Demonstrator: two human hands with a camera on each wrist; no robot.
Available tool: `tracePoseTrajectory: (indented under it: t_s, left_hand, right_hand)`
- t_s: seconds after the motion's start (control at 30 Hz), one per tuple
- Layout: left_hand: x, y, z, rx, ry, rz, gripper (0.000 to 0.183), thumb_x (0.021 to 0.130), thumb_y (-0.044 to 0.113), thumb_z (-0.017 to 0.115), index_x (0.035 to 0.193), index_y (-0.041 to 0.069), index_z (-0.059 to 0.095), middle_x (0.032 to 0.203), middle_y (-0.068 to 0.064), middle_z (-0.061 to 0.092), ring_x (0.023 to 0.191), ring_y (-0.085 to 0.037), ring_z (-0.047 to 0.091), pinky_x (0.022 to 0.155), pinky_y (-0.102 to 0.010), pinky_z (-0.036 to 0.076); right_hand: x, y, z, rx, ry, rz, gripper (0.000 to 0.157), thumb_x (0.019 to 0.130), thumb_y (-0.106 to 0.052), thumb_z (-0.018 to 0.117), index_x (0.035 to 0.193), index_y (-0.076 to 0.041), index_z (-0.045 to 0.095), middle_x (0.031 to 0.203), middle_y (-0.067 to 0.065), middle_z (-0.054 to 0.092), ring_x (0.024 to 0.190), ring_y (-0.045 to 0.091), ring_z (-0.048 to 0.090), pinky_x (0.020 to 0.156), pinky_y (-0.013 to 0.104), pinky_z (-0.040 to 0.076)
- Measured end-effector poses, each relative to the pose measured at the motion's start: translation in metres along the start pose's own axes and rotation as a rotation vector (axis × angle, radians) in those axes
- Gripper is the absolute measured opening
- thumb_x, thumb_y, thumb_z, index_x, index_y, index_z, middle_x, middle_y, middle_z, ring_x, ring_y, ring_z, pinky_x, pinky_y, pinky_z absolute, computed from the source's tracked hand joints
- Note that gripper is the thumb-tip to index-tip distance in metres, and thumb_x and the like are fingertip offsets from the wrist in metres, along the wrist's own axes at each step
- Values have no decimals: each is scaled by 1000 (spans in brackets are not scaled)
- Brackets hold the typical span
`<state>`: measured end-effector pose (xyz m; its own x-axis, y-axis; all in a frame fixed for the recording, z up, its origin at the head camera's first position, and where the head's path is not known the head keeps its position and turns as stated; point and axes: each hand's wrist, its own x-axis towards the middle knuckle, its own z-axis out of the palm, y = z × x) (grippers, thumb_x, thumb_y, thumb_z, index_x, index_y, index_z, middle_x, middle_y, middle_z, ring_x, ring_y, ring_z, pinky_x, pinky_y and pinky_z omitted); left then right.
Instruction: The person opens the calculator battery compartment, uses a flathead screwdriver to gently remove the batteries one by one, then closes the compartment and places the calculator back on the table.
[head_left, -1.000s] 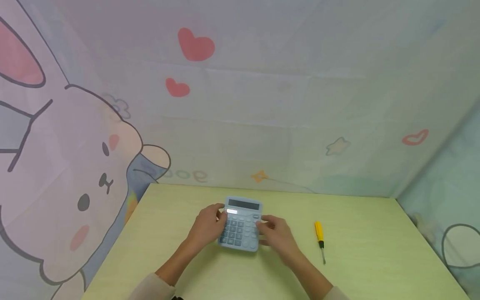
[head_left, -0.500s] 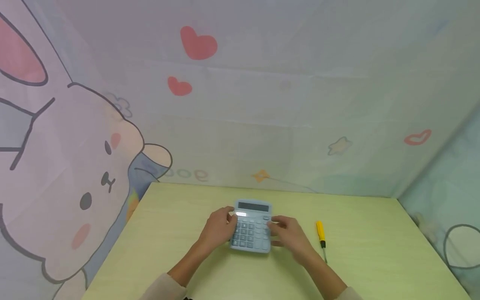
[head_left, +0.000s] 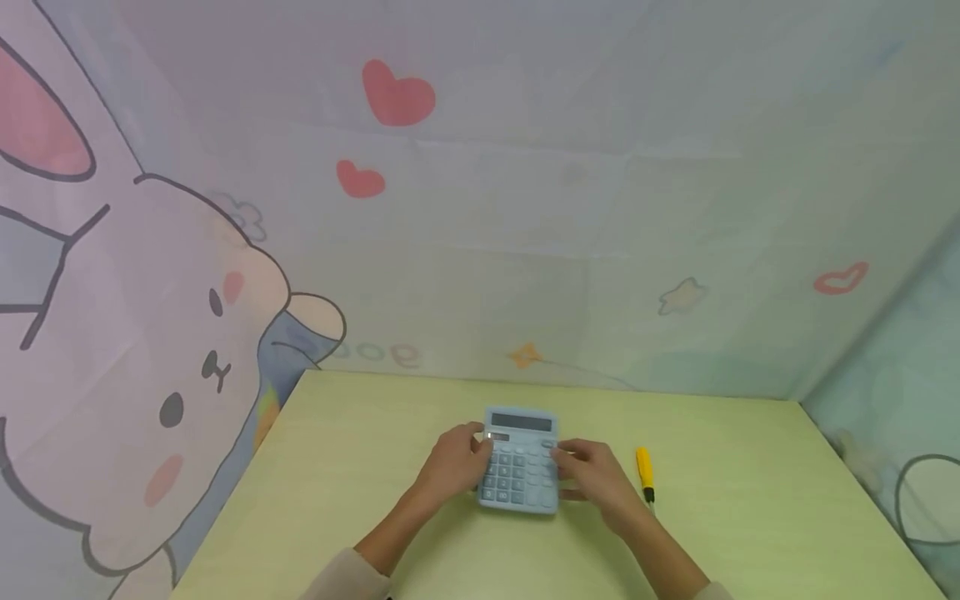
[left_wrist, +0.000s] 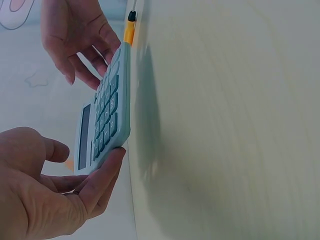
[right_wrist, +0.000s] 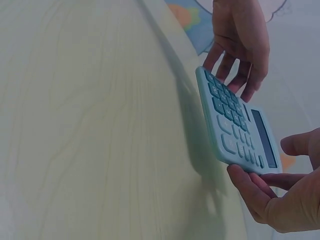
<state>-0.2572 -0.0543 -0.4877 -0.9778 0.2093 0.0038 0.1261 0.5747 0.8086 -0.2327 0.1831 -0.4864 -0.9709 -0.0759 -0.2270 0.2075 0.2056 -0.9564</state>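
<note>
Holding a calculator [head_left: 519, 460] in both hands, face up and just clear of the desk [head_left: 720, 517], a little short of the middle of its far edge. Gripping the left side with the left hand [head_left: 456, 460], with fingers [left_wrist: 102, 181] under the rim and the thumb raised above the face. Gripping the right side likewise with the right hand [head_left: 596, 473], with fingers [right_wrist: 247, 191] beneath and the thumb apart from the keys. Pointing the display [head_left: 521, 422] toward the desk's far edge, the number keys toward the near side. Casting a shadow [left_wrist: 147, 100] on the desktop below. Partly covering a screwdriver [head_left: 645, 468] with the right forearm, toward the desk's right edge: yellow handle in sight, aimed at the far edge, above a black collar. Wearing pale sleeves [head_left: 348, 577]. Facing a cloth [head_left: 525, 208] beyond the far edge, printed with a large rabbit [head_left: 180, 350] past the far left corner and red hearts [head_left: 397, 96].
</note>
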Motion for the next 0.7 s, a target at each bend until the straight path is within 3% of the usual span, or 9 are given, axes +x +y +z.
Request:
tracePoseTrajectory:
  t_s: [0.33,0.7]
  left_hand:
    - [2,8,8,-40,-20,2,49,101,25,51,139,-5,50,97,-8,64,69,-15,62,56,-31,52]
    - [6,8,18,7,-19,7,50,100,25,53,138,-7,51,94,-7,63,71,-16,61,59,-31,51]
  right_hand:
    - [-1,4,-11,-1,5,14,47,99,-31,61,132,2,58,119,15,65,98,30,67,84,48,57]
    - [1,10,-17,10,30,15,45,98,-31,62,127,4,61,112,14,68,94,28,68,80,46,59]
